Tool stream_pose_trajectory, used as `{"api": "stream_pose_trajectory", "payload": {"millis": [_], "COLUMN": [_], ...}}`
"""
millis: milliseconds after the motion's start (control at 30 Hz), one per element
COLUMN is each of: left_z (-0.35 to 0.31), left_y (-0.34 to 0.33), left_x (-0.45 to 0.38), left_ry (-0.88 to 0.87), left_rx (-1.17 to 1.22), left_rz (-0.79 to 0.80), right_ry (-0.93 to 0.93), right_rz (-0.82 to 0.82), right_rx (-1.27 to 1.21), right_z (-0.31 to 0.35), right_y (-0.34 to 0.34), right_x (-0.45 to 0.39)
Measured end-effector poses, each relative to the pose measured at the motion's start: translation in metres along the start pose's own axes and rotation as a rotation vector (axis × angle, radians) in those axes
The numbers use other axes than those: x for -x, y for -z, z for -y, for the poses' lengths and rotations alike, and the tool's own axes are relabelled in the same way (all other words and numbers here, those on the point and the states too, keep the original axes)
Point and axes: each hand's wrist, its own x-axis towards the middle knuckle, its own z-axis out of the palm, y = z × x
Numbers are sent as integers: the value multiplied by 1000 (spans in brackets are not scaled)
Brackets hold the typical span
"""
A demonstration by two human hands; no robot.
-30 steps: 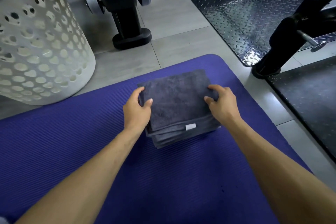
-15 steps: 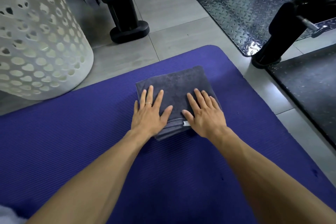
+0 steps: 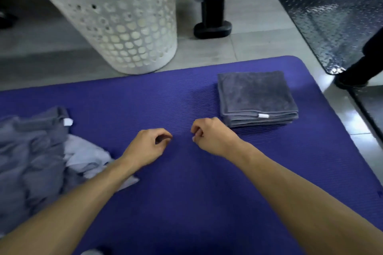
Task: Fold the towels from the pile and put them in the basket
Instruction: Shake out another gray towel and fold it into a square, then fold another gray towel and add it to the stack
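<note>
A dark grey folded towel [image 3: 257, 98] lies on the purple mat [image 3: 186, 203] at the right, white tag facing me. At the left edge sits a crumpled pile of grey towels [image 3: 31, 161] with a lighter one [image 3: 87, 155] among them. The white perforated basket [image 3: 124, 27] stands on the floor just beyond the mat. My left hand [image 3: 145, 147] and my right hand [image 3: 211, 136] hover over the mat's middle, fingers loosely curled, holding nothing. The right hand is just left of the folded towel, apart from it.
Black gym equipment with a foot [image 3: 212, 27] stands on the grey tile floor behind the mat. A black diamond-plate mat [image 3: 331, 16] lies at the right, with another black machine leg [image 3: 356, 74] near the mat's right corner.
Both hands lifted off the folded towel and drew back toward the mat's middle, fingers now curled. The view swung left, bringing the towel pile and the basket into sight.
</note>
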Motion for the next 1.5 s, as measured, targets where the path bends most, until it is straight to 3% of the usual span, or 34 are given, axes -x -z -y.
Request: {"api": "stream_pose_trajectory", "payload": {"millis": [167,267,467,633,800,1000,1200,1500], "left_z": [68,112,187,237,269,294,238,24], "left_y": [60,90,120,125,131,146,185,223], "left_x": [103,154,217,216,200,192,205,216], "left_ry": [202,296,385,572,644,626,434,22], "left_rx": [91,104,-74,-264,-58,27,227,428], "left_rz": [-103,-150,-313,-278,-368,-444,-393,-183], "right_ry": [60,97,107,73,34,-1,-23,2], "right_rz": [144,142,124,89,106,117,80,-65], "right_rx": [37,9,-117,-151,-179,-233,-281,-268], "right_z": [94,144,222,248,258,258,258,246], "right_y": [-47,-76,-124,-148,-155,-153,-136,-47], "right_x": [25,28,21,12,8,18,39,121]}}
